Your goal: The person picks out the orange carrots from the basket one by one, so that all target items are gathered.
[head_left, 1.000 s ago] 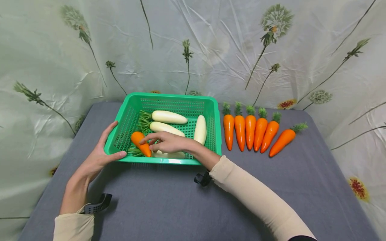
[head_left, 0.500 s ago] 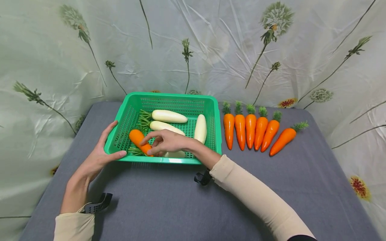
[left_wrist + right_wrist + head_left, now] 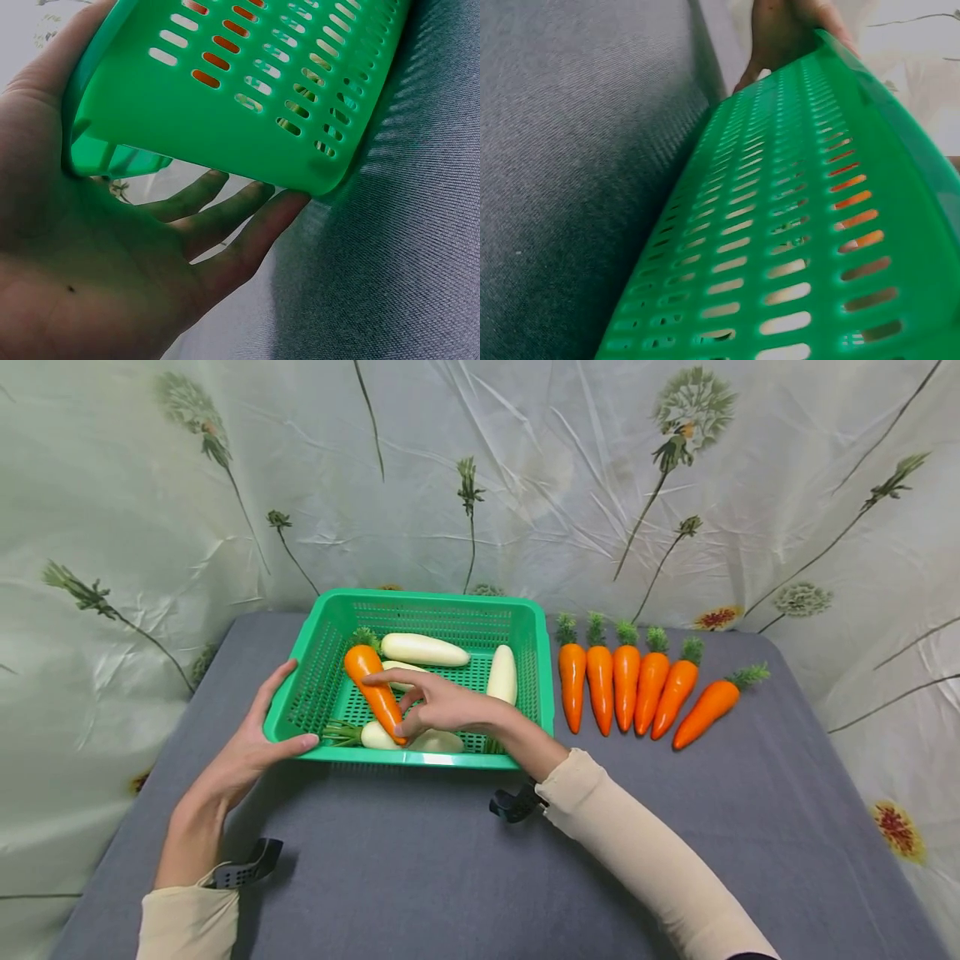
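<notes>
In the head view, my right hand (image 3: 446, 702) reaches over the green basket (image 3: 435, 762) and holds a carrot (image 3: 373, 687) between thumb and fingers. The carrot slants, its leafy top toward the back and its tip toward the front rim. Under and around it lie several white radishes (image 3: 423, 649) in the basket. My left hand (image 3: 243, 756) grips the basket's front left corner, thumb along the front rim. Seen from the left wrist, the left hand's fingers (image 3: 247, 217) reach along the basket's end wall. Basket wall hides the right hand in the right wrist view.
Right of the basket, several carrots (image 3: 626, 689) lie side by side on the grey tablecloth (image 3: 390, 860), the rightmost one tilted outward. A flower-printed curtain (image 3: 555, 485) hangs behind the table. One radish (image 3: 502, 675) lies lengthwise near the basket's right wall.
The carrot in my right hand has moved back and right from the basket's front left, and its green top now shows. The radish beneath is more exposed. My left hand stays on the corner.
</notes>
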### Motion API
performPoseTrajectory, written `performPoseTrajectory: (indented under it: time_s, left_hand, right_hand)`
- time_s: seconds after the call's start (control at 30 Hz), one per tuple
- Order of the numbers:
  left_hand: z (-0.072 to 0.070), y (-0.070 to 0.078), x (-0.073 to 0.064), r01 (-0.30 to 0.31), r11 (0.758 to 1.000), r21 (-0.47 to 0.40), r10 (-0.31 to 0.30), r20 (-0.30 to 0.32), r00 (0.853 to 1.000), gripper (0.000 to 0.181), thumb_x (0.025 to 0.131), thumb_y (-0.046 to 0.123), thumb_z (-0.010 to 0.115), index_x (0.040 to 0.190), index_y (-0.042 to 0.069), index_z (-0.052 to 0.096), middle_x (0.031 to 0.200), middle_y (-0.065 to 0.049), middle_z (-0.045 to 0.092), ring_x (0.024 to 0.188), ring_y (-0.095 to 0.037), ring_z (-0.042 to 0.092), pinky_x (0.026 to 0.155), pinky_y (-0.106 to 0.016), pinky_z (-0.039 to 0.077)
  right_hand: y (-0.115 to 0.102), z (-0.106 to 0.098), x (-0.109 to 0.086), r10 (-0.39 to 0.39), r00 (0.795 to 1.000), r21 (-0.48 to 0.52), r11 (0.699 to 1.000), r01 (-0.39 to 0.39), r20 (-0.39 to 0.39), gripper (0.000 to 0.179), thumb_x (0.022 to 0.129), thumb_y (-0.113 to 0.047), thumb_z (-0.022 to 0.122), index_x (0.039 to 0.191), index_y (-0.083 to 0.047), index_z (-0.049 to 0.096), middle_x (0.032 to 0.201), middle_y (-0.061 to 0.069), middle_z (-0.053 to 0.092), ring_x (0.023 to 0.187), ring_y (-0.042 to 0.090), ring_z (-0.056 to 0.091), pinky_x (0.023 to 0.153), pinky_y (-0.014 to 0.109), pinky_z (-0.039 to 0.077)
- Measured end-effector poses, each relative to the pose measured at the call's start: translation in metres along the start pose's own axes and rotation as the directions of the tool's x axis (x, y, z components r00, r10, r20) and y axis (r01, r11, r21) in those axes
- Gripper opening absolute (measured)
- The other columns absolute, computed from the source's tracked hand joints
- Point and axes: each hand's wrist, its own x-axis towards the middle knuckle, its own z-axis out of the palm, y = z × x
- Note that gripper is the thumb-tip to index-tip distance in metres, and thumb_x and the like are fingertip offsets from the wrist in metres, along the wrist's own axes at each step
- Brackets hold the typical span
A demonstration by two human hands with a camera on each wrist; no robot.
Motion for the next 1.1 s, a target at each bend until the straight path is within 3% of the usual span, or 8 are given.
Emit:
performPoseTrajectory:
  time_s: [0.17, 0.33, 0.47, 0.6, 0.77, 0.97, 1.1]
  left_hand:
    - [0.000, 0.001, -0.001, 0.004, 1.000, 0.009, -0.004, 0.002, 1.000, 0.104, 0.097, 0.018, 0.071, 0.162, 0.054, 0.000, 0.172, -0.015, 0.002, 0.144, -0.032, 0.025, 0.103, -0.028, 0.036]
    - [0.000, 0.001, 0.000, -0.008, 1.000, -0.003, 0.008, 0.004, 1.000, 0.104, 0.097, 0.016, 0.071, 0.163, 0.054, 0.000, 0.173, -0.015, 0.001, 0.144, -0.024, 0.027, 0.095, -0.015, 0.036]
    - [0.000, 0.000, 0.000, -0.007, 1.000, -0.001, 0.007, 0.004, 1.000, 0.104, 0.097, 0.016, 0.071, 0.162, 0.054, 0.000, 0.174, -0.014, 0.000, 0.147, -0.025, 0.025, 0.094, -0.016, 0.036]
    - [0.000, -0.001, 0.000, -0.012, 1.000, 0.001, 0.012, 0.000, 1.000, 0.105, 0.097, 0.015, 0.071, 0.163, 0.053, 0.000, 0.173, -0.016, 0.001, 0.147, -0.022, 0.026, 0.093, -0.013, 0.036]
    - [0.000, -0.003, 0.000, -0.024, 1.000, -0.018, 0.024, -0.005, 1.000, 0.105, 0.097, 0.012, 0.071, 0.163, 0.052, 0.000, 0.171, -0.019, 0.007, 0.139, -0.011, 0.033, 0.091, -0.009, 0.037]
    - [0.001, -0.003, -0.001, -0.031, 0.999, -0.025, 0.031, -0.001, 1.000, 0.104, 0.097, 0.012, 0.070, 0.164, 0.051, 0.001, 0.168, -0.020, 0.008, 0.135, -0.007, 0.035, 0.091, -0.010, 0.038]
    - [0.002, -0.002, 0.000, -0.037, 0.999, -0.022, 0.037, -0.001, 0.999, 0.104, 0.097, 0.012, 0.070, 0.164, 0.051, 0.001, 0.169, -0.020, 0.008, 0.135, -0.007, 0.035, 0.091, -0.010, 0.038]
  right_hand:
    - [-0.002, -0.006, -0.007, -0.013, 0.999, 0.032, 0.999, 0.014, -0.039, 0.079, 0.086, 0.003, 0.062, 0.156, -0.028, 0.044, 0.124, 0.015, 0.063, 0.102, 0.025, 0.068, 0.089, 0.040, 0.059]
    - [-0.002, -0.016, -0.016, -0.043, 0.996, 0.078, 0.996, 0.049, -0.076, 0.083, 0.086, 0.002, 0.064, 0.158, -0.032, 0.040, 0.132, 0.016, 0.059, 0.107, 0.027, 0.069, 0.090, 0.039, 0.058]
    - [-0.001, -0.024, -0.021, -0.063, 0.994, 0.112, 0.991, 0.073, -0.091, 0.087, 0.087, 0.006, 0.063, 0.162, -0.030, 0.036, 0.149, 0.013, 0.046, 0.101, 0.034, 0.074, 0.092, 0.042, 0.059]
    - [0.001, -0.031, -0.028, -0.075, 0.990, 0.134, 0.987, 0.091, -0.118, 0.085, 0.087, 0.008, 0.063, 0.160, -0.025, 0.036, 0.152, 0.013, 0.038, 0.094, 0.037, 0.074, 0.091, 0.046, 0.060]
    - [0.000, -0.036, -0.039, -0.101, 0.983, 0.090, 0.989, 0.116, -0.155, 0.072, 0.088, 0.004, 0.068, 0.151, -0.023, 0.043, 0.140, 0.016, 0.045, 0.092, 0.034, 0.075, 0.087, 0.044, 0.061]
    - [0.000, -0.045, -0.054, -0.155, 0.968, 0.003, 0.987, 0.159, -0.197, 0.064, 0.088, -0.001, 0.075, 0.144, -0.020, 0.051, 0.143, 0.009, 0.049, 0.100, 0.031, 0.071, 0.089, 0.042, 0.058]
    - [0.000, -0.053, -0.064, -0.184, 0.960, 0.004, 0.982, 0.189, -0.209, 0.064, 0.086, 0.000, 0.075, 0.143, -0.017, 0.052, 0.142, 0.011, 0.049, 0.101, 0.032, 0.070, 0.090, 0.045, 0.058]
